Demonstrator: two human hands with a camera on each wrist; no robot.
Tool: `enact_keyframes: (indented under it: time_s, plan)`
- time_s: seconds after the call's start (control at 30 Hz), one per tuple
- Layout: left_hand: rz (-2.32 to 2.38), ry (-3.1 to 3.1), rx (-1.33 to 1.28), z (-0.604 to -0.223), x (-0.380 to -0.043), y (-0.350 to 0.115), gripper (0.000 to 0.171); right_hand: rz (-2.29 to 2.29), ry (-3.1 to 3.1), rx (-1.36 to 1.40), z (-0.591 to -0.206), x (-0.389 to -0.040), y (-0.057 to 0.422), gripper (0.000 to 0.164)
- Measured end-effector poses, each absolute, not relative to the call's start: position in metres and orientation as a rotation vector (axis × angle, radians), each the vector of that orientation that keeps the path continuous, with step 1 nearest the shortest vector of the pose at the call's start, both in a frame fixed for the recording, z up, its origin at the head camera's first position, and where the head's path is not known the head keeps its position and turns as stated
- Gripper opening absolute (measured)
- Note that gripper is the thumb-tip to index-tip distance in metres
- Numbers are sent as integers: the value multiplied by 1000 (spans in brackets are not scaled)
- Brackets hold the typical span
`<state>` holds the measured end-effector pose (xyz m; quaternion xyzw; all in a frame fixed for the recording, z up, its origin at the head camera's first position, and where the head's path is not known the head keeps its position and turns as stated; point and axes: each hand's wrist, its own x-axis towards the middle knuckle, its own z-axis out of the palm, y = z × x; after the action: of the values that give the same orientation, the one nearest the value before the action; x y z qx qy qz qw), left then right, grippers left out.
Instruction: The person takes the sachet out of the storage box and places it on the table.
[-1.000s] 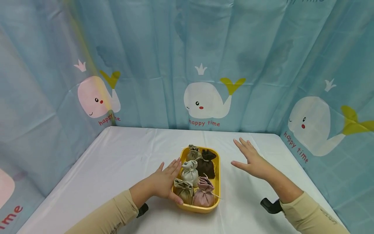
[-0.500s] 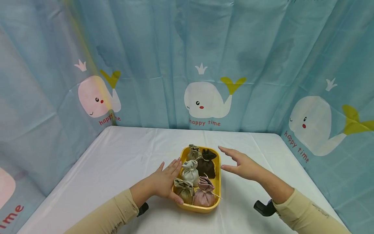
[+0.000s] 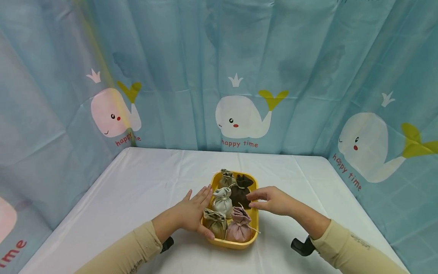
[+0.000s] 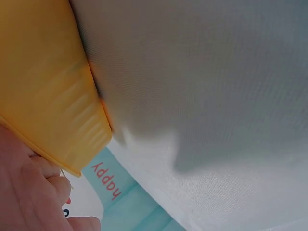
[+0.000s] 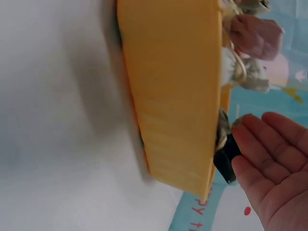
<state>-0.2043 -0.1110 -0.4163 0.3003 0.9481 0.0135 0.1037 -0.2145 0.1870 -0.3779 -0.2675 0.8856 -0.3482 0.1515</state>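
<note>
Several small drawstring pouches sit in a yellow plastic basket (image 3: 236, 246). A dark brown pouch (image 3: 239, 195) is at its back right, an olive pouch (image 3: 224, 182) behind left, a white pouch (image 3: 223, 205) in the middle. Nearest me are a brownish-olive pouch (image 3: 215, 225) and a pink pouch (image 3: 238, 231). My left hand (image 3: 191, 216) rests with extended fingers along the basket's left rim. Over the right rim reaches my right hand (image 3: 275, 201), fingers slightly bent, fingertips beside the dark brown pouch. Whether they touch it I cannot tell.
A white cloth covers the table (image 3: 137, 198) under the basket. Blue curtains (image 3: 178, 95) with whale prints hang behind the table and at both sides. A black wrist mount (image 3: 302, 247) juts below the right wrist.
My right hand has moved left and slightly toward me, from beside the basket to over its right rim, its fingers drawing closer together. The left hand and basket have stayed put.
</note>
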Motion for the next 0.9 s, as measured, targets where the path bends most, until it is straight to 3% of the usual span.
enact_keyframes:
  time_s: [0.27,0.9]
  plan:
    - [86,2783,874,-414,-202,-111,134,-905,2525,-854,-386,-212,175,25]
    - [76,2796,903,-414,-203,-111,134,-845,2552,-895,-387,-203,161,7]
